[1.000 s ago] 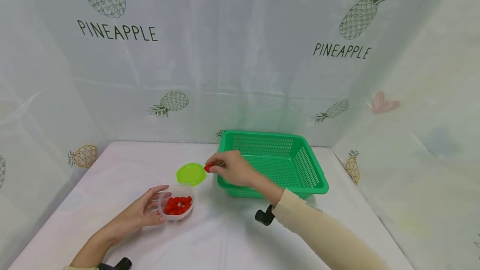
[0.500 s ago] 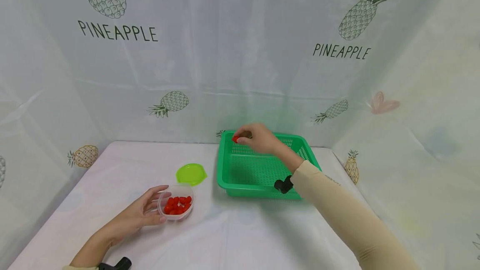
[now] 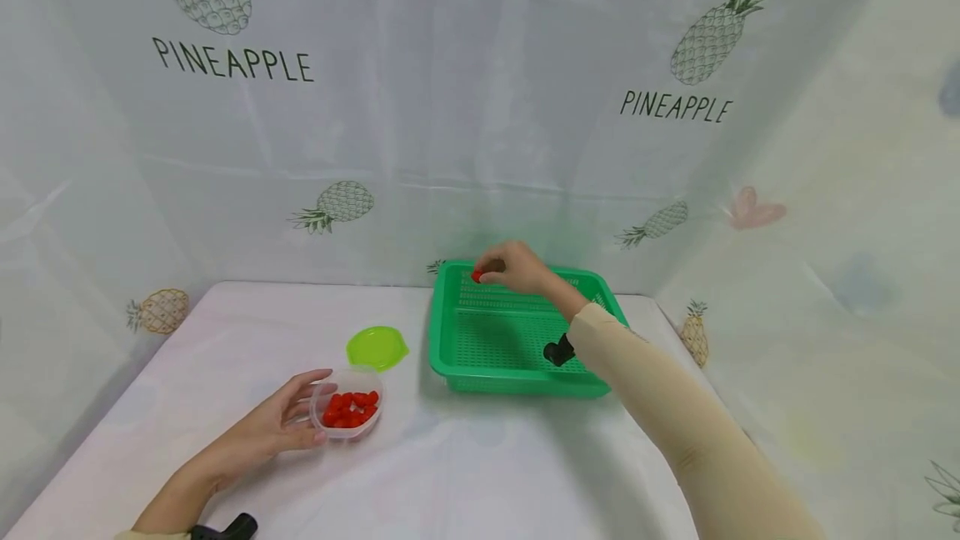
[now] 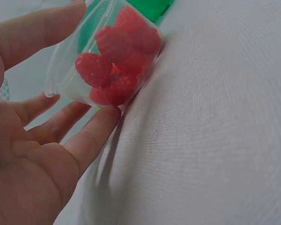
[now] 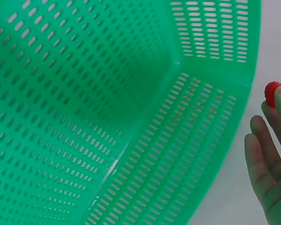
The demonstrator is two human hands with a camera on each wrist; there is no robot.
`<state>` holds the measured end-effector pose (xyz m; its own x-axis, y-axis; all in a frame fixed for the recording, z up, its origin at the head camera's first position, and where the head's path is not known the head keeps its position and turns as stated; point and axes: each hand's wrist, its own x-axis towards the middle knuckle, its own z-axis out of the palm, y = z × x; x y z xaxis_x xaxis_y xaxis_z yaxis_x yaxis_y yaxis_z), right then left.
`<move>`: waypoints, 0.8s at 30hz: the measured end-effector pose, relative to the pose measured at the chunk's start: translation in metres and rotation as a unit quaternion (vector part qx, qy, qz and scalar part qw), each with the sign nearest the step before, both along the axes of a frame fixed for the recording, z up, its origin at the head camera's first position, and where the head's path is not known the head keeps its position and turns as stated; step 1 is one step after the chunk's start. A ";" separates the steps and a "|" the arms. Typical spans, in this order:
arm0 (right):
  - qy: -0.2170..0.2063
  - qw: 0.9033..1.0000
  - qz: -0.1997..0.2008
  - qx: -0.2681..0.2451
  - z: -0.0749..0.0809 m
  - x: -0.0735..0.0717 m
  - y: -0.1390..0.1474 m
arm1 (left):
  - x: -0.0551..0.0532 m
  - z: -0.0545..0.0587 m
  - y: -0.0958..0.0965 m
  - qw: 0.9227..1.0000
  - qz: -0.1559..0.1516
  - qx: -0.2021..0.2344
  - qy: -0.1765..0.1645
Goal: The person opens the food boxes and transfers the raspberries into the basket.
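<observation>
Between its fingertips my right hand [image 3: 517,267] pinches a red raspberry [image 5: 271,93]. That hand is raised over the back left part of a green perforated plastic basket [image 3: 497,377]. In the right wrist view the raspberry lies just beyond the basket's rim line. On the left, my left hand [image 3: 262,432] holds a small clear plastic container [image 3: 343,433], with thumb on one side and fingers on the other. Several raspberries [image 4: 114,44] lie in the bottom of the container, which stands on the table. The basket's inside shows only its bare slotted floor and walls.
Behind the container a lime green lid [image 3: 377,348] lies flat on the white-covered table [image 3: 420,482]. A pale curtain [image 3: 480,107] printed with pineapples rises at the table's back edge and along the sides.
With the raspberry, my right hand has moved right and up, from beside the lid to over the basket's back left. It barely shifts in the last half second. My left hand stays on the container.
</observation>
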<state>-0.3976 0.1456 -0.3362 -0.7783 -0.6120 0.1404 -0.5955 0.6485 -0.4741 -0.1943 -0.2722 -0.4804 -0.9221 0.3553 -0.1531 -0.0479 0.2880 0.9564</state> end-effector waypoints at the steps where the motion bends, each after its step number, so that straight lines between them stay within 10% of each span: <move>1: 0.001 1.000 -0.002 0.007 -0.004 -0.003 0.002 | 0.000 0.000 0.001 1.000 -0.001 0.001 0.001; 24: -0.043 0.996 0.044 0.058 -0.052 -0.028 -0.002 | 0.001 -0.001 -0.001 1.000 -0.004 -0.004 0.000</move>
<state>-0.4255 0.1441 -0.3878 -0.7272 -0.6864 -0.0001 -0.6129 0.6495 -0.4500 -0.1935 -0.2728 -0.4816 -0.9192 0.3620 -0.1548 -0.0445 0.2951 0.9544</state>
